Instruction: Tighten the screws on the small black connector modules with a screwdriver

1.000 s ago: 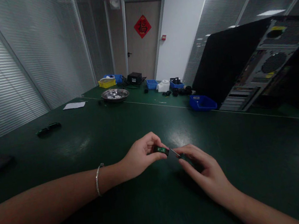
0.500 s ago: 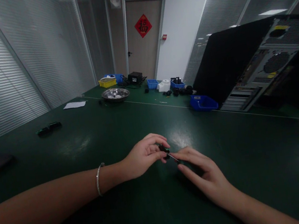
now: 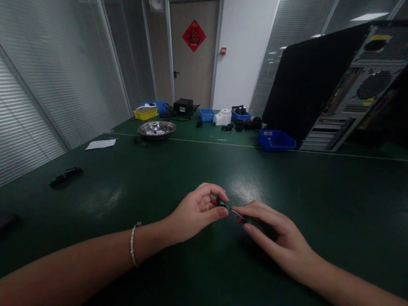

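Observation:
Over the dark green table, my left hand (image 3: 199, 212) is closed around a small dark part with a green face (image 3: 222, 202). Most of that part is hidden by the fingers and thumb. My right hand (image 3: 276, 231) pinches a thin tool with a slim metal shaft, which looks like a screwdriver (image 3: 238, 214). Its tip points up and left toward the small part, close beside my left thumb. Whether tip and part touch, I cannot tell. The tool's dark handle is mostly covered by my right fingers.
A steel bowl (image 3: 156, 129) holds small pieces at the back of the green table (image 3: 148, 186). Blue bins, one of them the blue bin (image 3: 276, 140), stand by a black computer case (image 3: 315, 76). Dark green-edged pieces (image 3: 65, 176) and a paper sheet (image 3: 100, 144) lie left.
The small part has turned within my left fingers, and its green face shows now. My left thumb has shifted over it. The right hand stays almost in place with the tool.

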A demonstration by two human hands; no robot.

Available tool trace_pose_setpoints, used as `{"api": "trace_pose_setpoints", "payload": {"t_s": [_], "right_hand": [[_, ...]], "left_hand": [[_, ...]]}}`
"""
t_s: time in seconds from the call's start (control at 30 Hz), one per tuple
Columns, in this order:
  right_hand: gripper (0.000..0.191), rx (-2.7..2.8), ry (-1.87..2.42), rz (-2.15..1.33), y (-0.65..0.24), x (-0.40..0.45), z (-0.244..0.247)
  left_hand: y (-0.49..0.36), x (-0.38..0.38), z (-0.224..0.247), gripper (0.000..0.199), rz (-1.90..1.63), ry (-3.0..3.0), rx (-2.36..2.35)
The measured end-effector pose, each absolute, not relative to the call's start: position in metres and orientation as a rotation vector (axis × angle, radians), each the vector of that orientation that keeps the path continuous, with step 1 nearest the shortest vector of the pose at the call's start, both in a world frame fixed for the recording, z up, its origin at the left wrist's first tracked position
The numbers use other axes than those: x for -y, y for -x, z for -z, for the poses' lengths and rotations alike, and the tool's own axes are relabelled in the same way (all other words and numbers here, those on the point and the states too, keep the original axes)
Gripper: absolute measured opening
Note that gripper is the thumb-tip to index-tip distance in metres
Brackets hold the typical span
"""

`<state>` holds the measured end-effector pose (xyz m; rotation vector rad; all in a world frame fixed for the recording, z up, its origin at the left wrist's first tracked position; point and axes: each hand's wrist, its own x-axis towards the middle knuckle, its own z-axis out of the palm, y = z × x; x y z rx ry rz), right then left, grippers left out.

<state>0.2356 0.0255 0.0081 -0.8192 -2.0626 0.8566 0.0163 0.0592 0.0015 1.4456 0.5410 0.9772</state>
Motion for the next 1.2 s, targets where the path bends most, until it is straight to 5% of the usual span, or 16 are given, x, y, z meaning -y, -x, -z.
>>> {"api": "trace_pose_setpoints", "payload": {"t_s": [0.2,0.37,0.5,0.97,1.2], "right_hand": [[0.029,2.032,0.836,-0.837,-0.236,-0.025,-0.009],[0.027,2.03,0.823,-0.831,-0.237,-0.026,-0.007],[0.025,2.028,0.815,-0.834,-0.236,-0.027,-0.007],[0.027,2.051,0.824,-0.837,-0.238,-0.026,-0.006],[0.026,2.044,0.849,-0.834,-0.237,-0.027,-0.008]], "left_hand": [[-0.014,-0.06,-0.002,0.01,-0.962,-1.431,-0.579],[-0.014,-0.064,0.001,0.039,-0.971,-1.331,-0.524],[-0.015,-0.066,0.0,0.043,-0.937,-1.245,-0.601],[-0.013,-0.069,0.004,0.013,-0.956,-1.274,-0.541],[-0.014,-0.067,0.003,0.024,-0.871,-1.29,-0.594]]}}
